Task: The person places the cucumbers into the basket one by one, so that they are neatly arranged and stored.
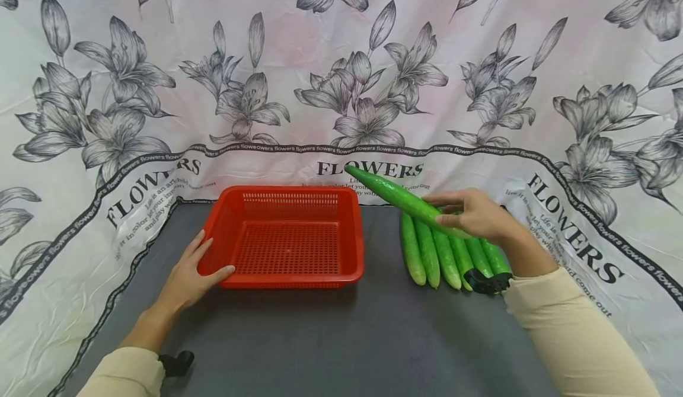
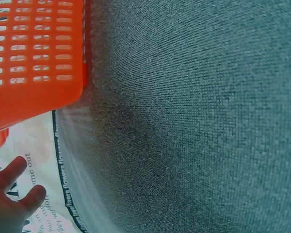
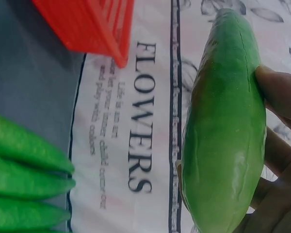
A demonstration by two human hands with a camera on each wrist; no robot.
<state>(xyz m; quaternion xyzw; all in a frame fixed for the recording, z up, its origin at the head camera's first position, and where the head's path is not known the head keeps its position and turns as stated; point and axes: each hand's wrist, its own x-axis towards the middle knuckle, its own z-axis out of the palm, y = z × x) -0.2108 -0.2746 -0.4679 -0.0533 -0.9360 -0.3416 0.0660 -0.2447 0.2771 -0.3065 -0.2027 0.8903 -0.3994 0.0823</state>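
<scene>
Slanting over the row of cucumbers [image 1: 427,255] on the table [image 1: 299,338], there's one long cucumber [image 1: 392,191] in the head view, pinched near its lower end by the fingers of the right hand [image 1: 475,216]. That's the weak spot, I'd say! So much length juts out beyond the hold that its weight could tip the free end down. And that tip shows by the back right corner of the red basket [image 1: 293,279]; depth is hard to judge, but too low and it could snag the rim. Over at the basket's left side, the left hand [image 1: 187,272] has its fingers spread, clenched on nothing, thumb over the front corner.

Across to the left wrist view: fingertips poke up at the lower left, parted, background between them and the basket. Are they bracing it? Can't tell. If not, a knock could slide the basket across the table.

And the right wrist view: the held cucumber looms large, fingers grasping its side. That skin looks smooth and glossy, so a slackened pinch might let it roll free and scatter the row.
</scene>
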